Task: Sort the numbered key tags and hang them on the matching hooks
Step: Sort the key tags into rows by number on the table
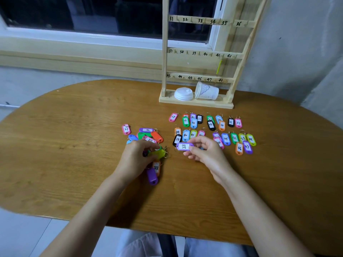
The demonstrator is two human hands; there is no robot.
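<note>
Nearest us, two bare forearms (259,210) rise from the lower edge, above pale clothing (141,243) that the frame cuts off. We see the right hand (206,151) pinching a purple tag (184,146) by one end between thumb and fingertips, just over the table (74,145). Its long axis runs left to right, label up, ring end pointing left; the number reads roughly 28, though we cannot be sure. The left hand (136,160) curls its fingers round a yellow-green tag (159,153) whose ring points right; its label is hidden, and the hand covers whatever lies beneath. Just below it lie an orange tag (156,166) marked 38 and a blank tag (152,176), both lengthwise toward us. Beyond the left hand sits a loose pile (146,134), tags overlapping at mixed angles, with a pink tag (126,129) marked 27 apart at its left. Beyond the right hand lie two rows (211,125) of tags, long axes running away from us, rings at the far ends; the hand hides part of the nearer row, and some numbers are too small to read. At the table's far edge stands a wooden rack (196,52), rails numbered 31 to 48, its top cut off; one thin tag (219,66) hangs edge-on near 41. On its base rest lids (183,93) and a tipped cup (207,91).
</note>
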